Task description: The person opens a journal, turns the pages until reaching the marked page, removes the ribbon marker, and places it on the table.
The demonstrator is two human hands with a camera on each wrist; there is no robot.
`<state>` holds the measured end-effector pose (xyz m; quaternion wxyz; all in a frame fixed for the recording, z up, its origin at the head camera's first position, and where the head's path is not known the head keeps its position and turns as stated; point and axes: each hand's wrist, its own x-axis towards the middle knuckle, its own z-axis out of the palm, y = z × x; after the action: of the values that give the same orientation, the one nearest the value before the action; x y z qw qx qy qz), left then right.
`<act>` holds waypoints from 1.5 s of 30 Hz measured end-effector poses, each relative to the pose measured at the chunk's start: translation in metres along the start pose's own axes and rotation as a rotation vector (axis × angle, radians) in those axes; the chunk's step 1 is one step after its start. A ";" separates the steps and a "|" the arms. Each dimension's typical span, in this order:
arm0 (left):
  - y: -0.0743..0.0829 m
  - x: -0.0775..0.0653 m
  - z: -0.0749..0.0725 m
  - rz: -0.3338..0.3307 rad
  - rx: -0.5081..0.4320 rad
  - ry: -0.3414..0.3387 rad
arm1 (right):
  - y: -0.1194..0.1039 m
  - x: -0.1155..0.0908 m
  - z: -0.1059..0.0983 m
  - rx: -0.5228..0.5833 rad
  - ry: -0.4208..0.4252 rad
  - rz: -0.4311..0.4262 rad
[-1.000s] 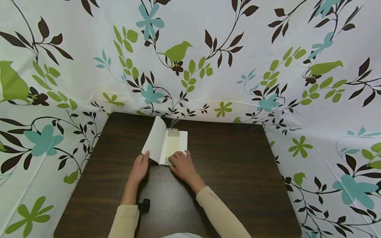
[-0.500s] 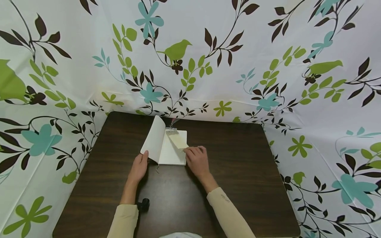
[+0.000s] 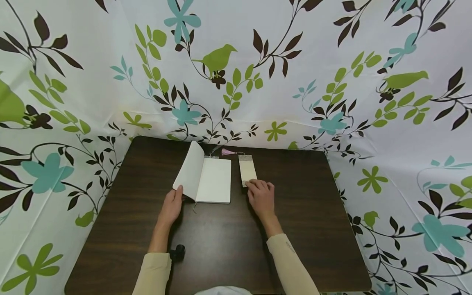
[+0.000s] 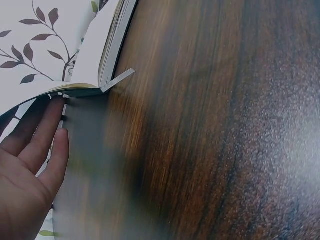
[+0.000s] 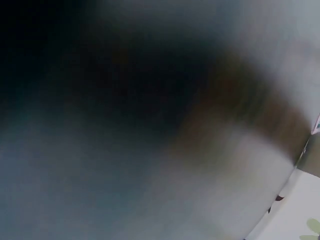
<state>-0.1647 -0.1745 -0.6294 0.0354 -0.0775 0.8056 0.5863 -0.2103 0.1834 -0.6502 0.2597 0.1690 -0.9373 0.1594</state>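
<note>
An open notebook [image 3: 215,180] lies on the dark table, its left-hand leaves [image 3: 189,174] raised at a slant. My left hand [image 3: 171,209] holds the lower left corner of these leaves, thumb in front and fingers behind. In the left wrist view, the fingers [image 4: 47,125] reach under the cover's edge. Right of the notebook, a cream bookmark [image 3: 247,168] with patterned silvery ends and a pink tassel [image 3: 227,152] is on the table. My right hand [image 3: 262,198] pinches its near end. The right wrist view is mostly blurred.
A ribbon [image 4: 119,81] hangs from the notebook's lower edge. Something small and silvery [image 3: 212,157] shows behind its top edge. A black wrist device [image 3: 178,253] sits at the left wrist. The table [image 3: 306,213] ends against a leaf-patterned cloth [image 3: 280,102].
The right hand has lifted the bookmark off the notebook's right page and moved it rightward to the table beside it. The left hand still holds the raised leaves.
</note>
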 end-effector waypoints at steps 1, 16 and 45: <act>0.000 0.000 -0.001 -0.007 0.000 0.004 | 0.000 -0.002 0.001 0.005 -0.062 0.014; -0.040 0.018 -0.002 0.045 -0.024 0.006 | -0.019 0.001 0.004 0.154 -0.505 0.139; -0.002 0.002 -0.005 -0.052 0.013 -0.036 | -0.086 0.049 0.023 0.176 -0.812 -0.048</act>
<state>-0.1665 -0.1804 -0.6296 0.0656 -0.0875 0.8064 0.5811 -0.2258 0.0866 -0.6245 -0.1427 0.2617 -0.9422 0.1533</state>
